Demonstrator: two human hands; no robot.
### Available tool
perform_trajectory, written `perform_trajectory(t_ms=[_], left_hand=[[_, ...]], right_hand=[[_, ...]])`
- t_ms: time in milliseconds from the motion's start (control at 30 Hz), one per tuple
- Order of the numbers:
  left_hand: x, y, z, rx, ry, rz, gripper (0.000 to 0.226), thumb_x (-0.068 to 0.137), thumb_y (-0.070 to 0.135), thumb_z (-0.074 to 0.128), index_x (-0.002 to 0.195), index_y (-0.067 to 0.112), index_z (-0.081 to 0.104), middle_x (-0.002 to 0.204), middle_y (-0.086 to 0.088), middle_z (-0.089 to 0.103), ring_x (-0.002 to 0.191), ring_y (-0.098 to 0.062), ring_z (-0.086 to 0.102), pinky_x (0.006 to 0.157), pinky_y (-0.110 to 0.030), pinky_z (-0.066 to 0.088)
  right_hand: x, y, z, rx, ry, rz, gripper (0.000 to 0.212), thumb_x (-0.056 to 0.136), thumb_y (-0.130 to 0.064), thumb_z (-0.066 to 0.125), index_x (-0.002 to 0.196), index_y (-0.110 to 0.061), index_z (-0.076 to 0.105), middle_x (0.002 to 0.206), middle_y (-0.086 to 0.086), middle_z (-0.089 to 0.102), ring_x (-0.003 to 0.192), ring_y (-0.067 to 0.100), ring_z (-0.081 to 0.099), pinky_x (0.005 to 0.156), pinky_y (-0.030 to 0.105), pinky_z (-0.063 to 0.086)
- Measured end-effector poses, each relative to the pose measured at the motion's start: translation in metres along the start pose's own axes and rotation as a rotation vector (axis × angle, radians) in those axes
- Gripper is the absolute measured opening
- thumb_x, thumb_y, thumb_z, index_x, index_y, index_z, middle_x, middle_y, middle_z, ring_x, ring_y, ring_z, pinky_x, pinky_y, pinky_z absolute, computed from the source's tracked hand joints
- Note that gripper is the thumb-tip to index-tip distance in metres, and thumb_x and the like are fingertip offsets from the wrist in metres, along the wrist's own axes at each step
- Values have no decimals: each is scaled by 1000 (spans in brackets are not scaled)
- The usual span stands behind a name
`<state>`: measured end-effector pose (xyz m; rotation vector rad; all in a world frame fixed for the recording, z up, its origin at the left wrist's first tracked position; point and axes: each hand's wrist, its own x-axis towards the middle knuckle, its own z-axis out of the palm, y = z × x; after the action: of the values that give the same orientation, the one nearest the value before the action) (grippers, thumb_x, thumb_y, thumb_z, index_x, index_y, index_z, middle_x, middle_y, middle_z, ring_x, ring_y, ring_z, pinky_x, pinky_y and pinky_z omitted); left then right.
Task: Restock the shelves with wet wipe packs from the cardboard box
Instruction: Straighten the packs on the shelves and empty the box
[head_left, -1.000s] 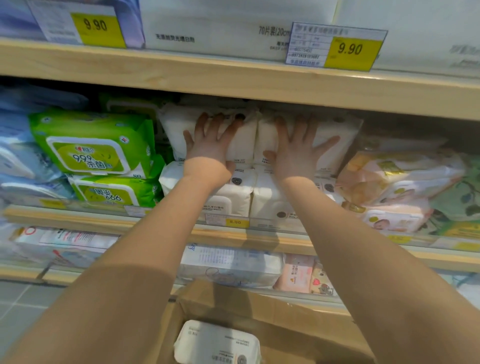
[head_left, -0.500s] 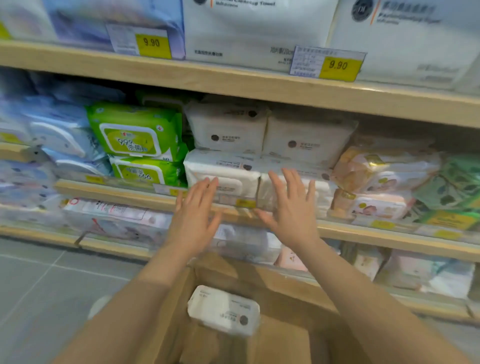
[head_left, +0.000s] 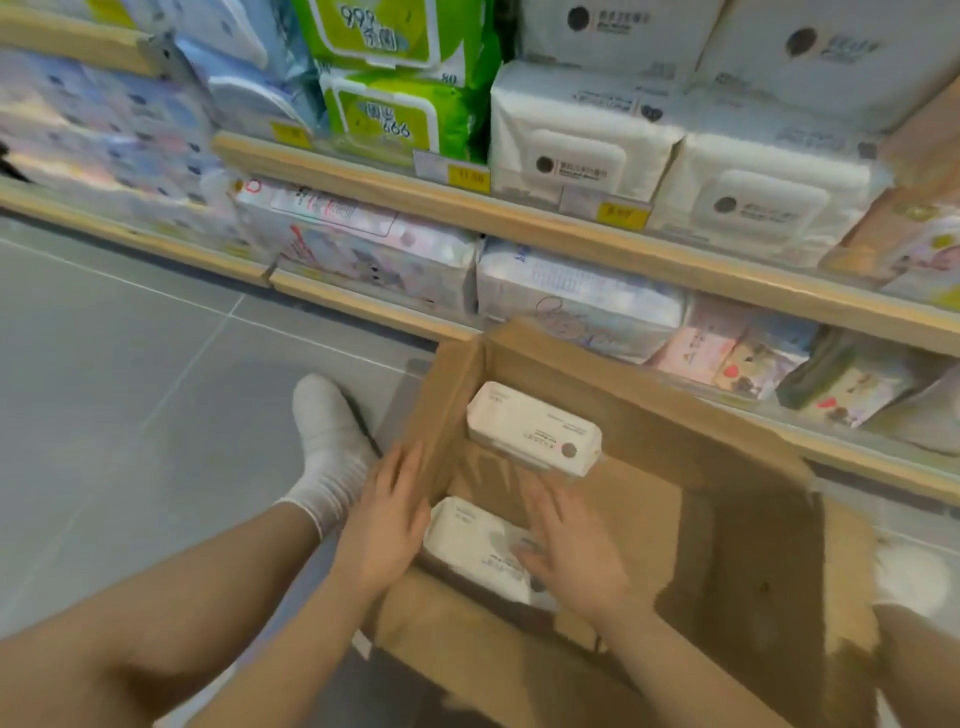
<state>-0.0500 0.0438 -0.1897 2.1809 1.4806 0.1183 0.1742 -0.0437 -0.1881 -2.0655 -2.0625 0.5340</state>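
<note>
- My left hand (head_left: 387, 519) hangs flat-fingered at the cardboard box's (head_left: 727, 561) left wall, lower centre.
- My right hand (head_left: 571, 551) spreads wide over the near white wipe pack (head_left: 467, 540).
- A second pack (head_left: 535, 428) lies beyond it.

Inside the cardboard box (head_left: 649, 415) lie two white wet wipe packs, one at its far wall (head_left: 535, 436) and one at its near wall (head_left: 478, 551), with two hands above it.
</note>
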Motion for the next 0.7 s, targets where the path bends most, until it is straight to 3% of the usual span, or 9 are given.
perform_trajectory(t_ms=[100, 200, 400, 533, 633, 700], left_hand=[[2, 2, 1, -88, 7, 0, 64, 97, 29, 39, 148, 36, 1, 157, -4, 10, 139, -24, 24, 106, -28, 28], [1, 1, -1, -124, -4, 22, 63, 97, 29, 35, 145, 46, -4, 158, -2, 7, 141, -23, 20, 105, -30, 31], [3, -7, 3, -151, -6, 39, 61, 99, 27, 33, 144, 48, -3, 157, -2, 12, 142, -22, 18, 109, -30, 25], [3, -7, 3, -168, -8, 50, 62, 99, 26, 34, 143, 49, -3, 157, -1, 12, 142, -20, 18, 108, -26, 22], [3, -6, 2, -166, -4, 57, 63, 99, 26, 33, 141, 51, -6, 157, -1, 12, 141, -20, 18, 107, -27, 25], [3, -4, 1, -160, -10, 45, 64, 99, 26, 33, 141, 52, -7, 157, -1, 11, 141, -20, 19, 107, -29, 29]], right_hand=[[-8, 1, 33, 17, -292, -51, 85, 88, -44, 57, 144, -38, -7, 158, 2, 11, 145, 24, 11, 119, 46, 11], [-2, 4, 54, -58, -428, -104, 89, 88, -39, 59, 147, -40, -7, 160, 3, -4, 146, 29, -2, 113, 42, -12], [16, 15, 55, -77, -467, -67, 88, 85, -44, 54, 146, -42, -10, 159, 0, -4, 146, 29, 1, 116, 44, -2], [16, 5, 65, -111, -470, -6, 104, 80, -48, 63, 142, -44, -21, 158, 4, -1, 144, 33, 5, 115, 52, 1], [15, 0, 73, -133, -430, 29, 103, 82, -44, 63, 139, -45, -23, 153, 10, 16, 136, 35, 22, 112, 51, 16], [17, 0, 71, -114, -413, 42, 93, 85, -43, 58, 144, -43, -14, 147, 9, 25, 130, 32, 30, 109, 47, 23]])
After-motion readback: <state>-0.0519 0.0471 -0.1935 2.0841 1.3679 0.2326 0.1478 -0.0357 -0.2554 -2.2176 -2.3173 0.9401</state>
